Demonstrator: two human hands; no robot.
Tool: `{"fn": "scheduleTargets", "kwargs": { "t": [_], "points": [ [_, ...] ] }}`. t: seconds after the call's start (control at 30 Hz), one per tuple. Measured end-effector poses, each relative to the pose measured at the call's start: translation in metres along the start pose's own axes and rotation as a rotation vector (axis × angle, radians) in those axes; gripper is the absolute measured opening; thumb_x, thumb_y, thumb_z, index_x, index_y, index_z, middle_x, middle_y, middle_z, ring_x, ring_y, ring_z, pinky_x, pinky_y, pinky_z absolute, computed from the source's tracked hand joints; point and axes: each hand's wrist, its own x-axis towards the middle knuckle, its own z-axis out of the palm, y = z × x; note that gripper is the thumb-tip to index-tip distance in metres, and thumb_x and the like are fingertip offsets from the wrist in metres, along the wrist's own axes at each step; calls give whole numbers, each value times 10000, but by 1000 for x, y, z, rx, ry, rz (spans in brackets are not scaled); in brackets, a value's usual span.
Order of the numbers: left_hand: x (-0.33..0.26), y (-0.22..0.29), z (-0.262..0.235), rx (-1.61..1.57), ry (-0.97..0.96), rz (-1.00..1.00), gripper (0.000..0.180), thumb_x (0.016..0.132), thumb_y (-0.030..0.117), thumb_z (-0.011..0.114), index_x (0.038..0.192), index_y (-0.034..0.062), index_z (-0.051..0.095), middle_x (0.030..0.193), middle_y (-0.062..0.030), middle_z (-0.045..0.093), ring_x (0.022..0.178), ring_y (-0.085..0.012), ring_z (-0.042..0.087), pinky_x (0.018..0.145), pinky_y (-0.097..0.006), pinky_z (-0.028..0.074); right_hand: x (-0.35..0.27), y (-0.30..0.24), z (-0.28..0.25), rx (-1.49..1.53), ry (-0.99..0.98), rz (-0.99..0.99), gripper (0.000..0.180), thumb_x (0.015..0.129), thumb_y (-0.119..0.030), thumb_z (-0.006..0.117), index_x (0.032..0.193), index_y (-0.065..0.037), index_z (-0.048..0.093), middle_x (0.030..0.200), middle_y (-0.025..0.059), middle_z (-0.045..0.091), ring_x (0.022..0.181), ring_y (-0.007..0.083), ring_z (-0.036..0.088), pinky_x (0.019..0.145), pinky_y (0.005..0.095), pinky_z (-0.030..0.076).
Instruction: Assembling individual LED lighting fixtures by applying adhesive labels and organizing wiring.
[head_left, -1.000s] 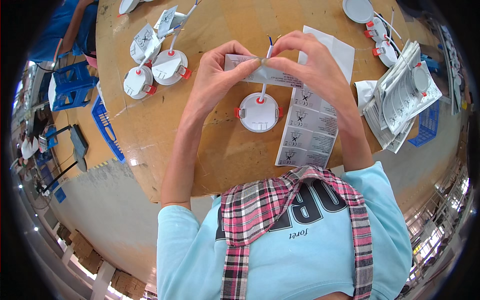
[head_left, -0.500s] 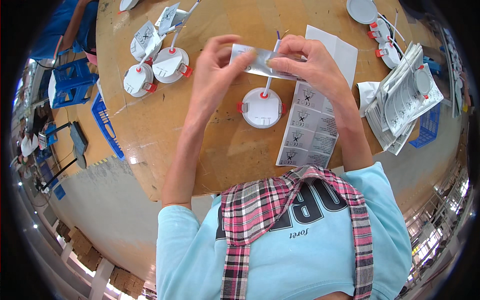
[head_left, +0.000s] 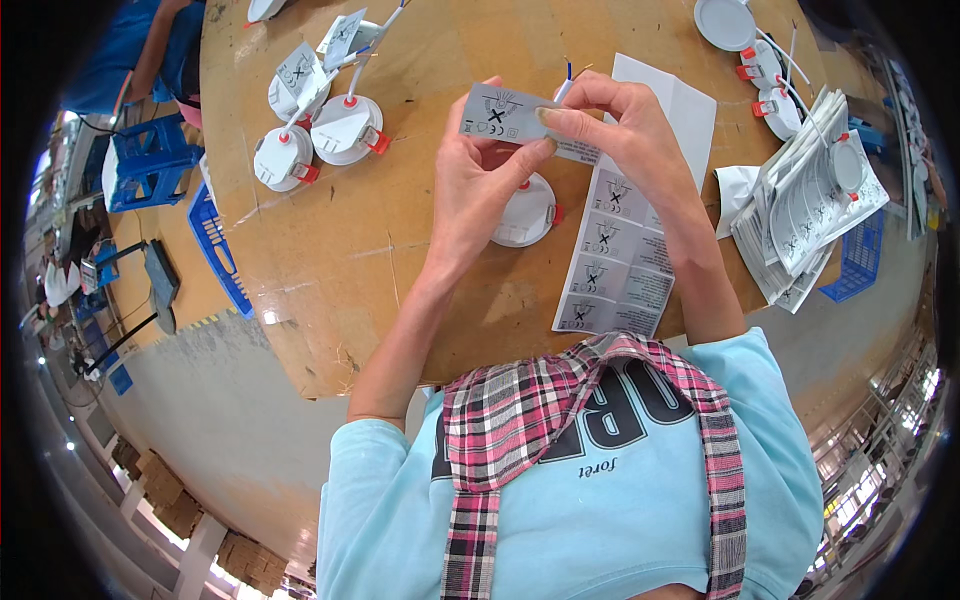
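Note:
A silver-grey printed label (head_left: 490, 113) is stretched between my two hands above the table. My left hand (head_left: 472, 190) grips it from below, thumb in front and fingers behind. My right hand (head_left: 625, 125) pinches its right part, with the thumb on its face. Next to the right fingers, the bare-ended wires of a white cable (head_left: 567, 84) stick up. Below the hands lies a round white downlight (head_left: 524, 222) with red-tipped spring clips, its left side hidden by my left hand. A sheet of similar labels (head_left: 608, 262) lies under my right forearm.
Several white downlights (head_left: 345, 130), some with labels on their cables, lie at the far left; more (head_left: 724, 24) are at the far right. A thick stack of label sheets (head_left: 785, 215) overhangs the right edge. Blue plastic stools (head_left: 150, 165) and a person's arm (head_left: 155, 50) are at left.
My left hand has moved right and in over the downlight, its thumb now by the right thumb. The label has turned more face-on. My right hand has hardly moved.

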Motion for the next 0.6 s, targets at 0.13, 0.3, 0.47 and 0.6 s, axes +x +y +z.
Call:
{"fn": "scheduleTargets", "kwargs": {
  "t": [0.13,0.3,0.47,0.6],
  "points": [
    [1,-8,-5,-16,-18,70,680,797,101,722,1341,-12,329,985,-105,651,855,-135,644,684,-247,516,2,4,1,137,-5,91,243,843,-235,657,804,5,662,659,-2,565,697,76,523,630,240,406],
    [0,-6,-3,-52,-40,62,723,815,63,693,1393,-9,266,975,-97,646,861,-139,645,695,-248,523,3,13,-1,169,-9,138,283,868,-270,633,844,9,681,708,9,583,668,83,510,582,251,376],
    [0,-10,-8,-102,-29,58,785,807,51,699,1418,-4,209,982,-100,639,872,-149,644,710,-259,531,0,3,11,-15,72,-68,250,826,-210,687,833,38,655,854,42,592,760,122,582,671,255,470],
    [-4,-10,-9,-80,-57,37,833,793,44,711,1429,-3,176,992,-111,635,868,-165,647,716,-269,535,1,-4,11,109,82,36,223,803,-177,707,803,36,643,816,37,578,815,134,602,739,265,495]
  ]
}}
